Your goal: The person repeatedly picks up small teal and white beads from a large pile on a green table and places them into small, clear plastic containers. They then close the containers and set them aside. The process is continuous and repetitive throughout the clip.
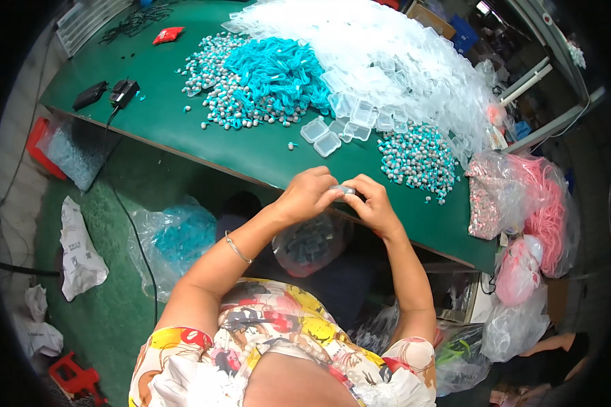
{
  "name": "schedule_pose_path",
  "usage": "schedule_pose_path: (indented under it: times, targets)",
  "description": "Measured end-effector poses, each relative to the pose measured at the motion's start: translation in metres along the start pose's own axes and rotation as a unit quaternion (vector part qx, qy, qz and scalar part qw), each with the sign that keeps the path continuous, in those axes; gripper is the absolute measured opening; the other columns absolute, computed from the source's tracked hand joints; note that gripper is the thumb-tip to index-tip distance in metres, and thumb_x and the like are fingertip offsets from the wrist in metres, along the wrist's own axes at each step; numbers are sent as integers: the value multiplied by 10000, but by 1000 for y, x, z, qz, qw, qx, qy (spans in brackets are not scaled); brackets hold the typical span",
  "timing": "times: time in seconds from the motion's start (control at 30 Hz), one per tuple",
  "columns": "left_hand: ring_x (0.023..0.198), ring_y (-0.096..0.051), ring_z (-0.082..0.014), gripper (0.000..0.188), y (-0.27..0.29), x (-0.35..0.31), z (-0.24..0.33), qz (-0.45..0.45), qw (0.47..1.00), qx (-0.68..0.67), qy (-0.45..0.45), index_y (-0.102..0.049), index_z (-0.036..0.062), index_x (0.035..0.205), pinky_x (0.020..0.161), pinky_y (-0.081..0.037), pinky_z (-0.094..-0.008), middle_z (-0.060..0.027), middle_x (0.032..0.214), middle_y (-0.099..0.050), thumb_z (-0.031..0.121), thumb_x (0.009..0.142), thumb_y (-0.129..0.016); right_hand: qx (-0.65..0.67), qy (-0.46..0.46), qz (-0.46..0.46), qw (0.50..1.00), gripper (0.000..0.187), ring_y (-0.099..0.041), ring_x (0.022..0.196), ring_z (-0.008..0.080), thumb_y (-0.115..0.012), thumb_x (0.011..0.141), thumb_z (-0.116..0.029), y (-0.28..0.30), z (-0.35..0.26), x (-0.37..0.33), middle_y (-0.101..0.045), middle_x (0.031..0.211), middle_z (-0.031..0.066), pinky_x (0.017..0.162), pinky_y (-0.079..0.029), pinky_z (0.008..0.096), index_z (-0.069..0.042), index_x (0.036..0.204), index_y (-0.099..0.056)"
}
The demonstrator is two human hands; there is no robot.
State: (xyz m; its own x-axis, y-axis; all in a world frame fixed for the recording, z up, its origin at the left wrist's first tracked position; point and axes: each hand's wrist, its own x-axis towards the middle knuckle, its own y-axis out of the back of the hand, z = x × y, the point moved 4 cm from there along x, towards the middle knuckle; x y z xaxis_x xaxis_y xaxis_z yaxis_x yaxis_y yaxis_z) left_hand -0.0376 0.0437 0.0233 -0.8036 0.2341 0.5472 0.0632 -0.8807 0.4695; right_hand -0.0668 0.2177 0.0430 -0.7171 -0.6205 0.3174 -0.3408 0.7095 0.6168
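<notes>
While the left hand (310, 195) and right hand (375, 205) pinched what looked like one clear case (343, 190) between their fingertips, teal cords (278, 68), open cases (327, 144) and grey-and-teal plugs (419, 161) lay beyond the grip, so most work seemed left.

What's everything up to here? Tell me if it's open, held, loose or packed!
Left hand, closed on a small grey thing
Right hand, closed on it too
Small grey thing, held; open or shut unclear
Front clear box, lying open
Blue strings, heaped loose
Grey-and-blue beads, loose in piles
Pink strings, bagged
</notes>
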Motion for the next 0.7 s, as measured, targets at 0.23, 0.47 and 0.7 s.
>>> schedule_pose_path:
  times: [0.23,0.47,0.7]
  targets:
    - [759,-609,-318,231,-31,-37,45,-50,992,71,-90,-651,45,890,674,-501,-430,-125,828,-580,250,828,-737,-225,100,116,962,139,-593,1027,264,-721,821,-135,-8,13,60,-674,986,74,891,-431,413,-82,949,-709]
    - [798,-653,-331,224,-61,-65,16,-124,986,108,-21,-658,54,923,696,-534,-428,-127,876,-630,260,851,-709,-280,111,66,951,165,-595,1004,239,-780,754,-158,-24,15,75,-680,962,10,888,-397,423,-120,899,-711]
    - [803,-656,-323,193,44,-11,-2,130,976,173,34,-662,72,998,680,-526,-426,-118,885,-632,120,820,-721,-138,67,95,984,125,-620,996,255,-761,771,-173,-7,18,66,-696,956,24,850,-444,412,-119,873,-716]
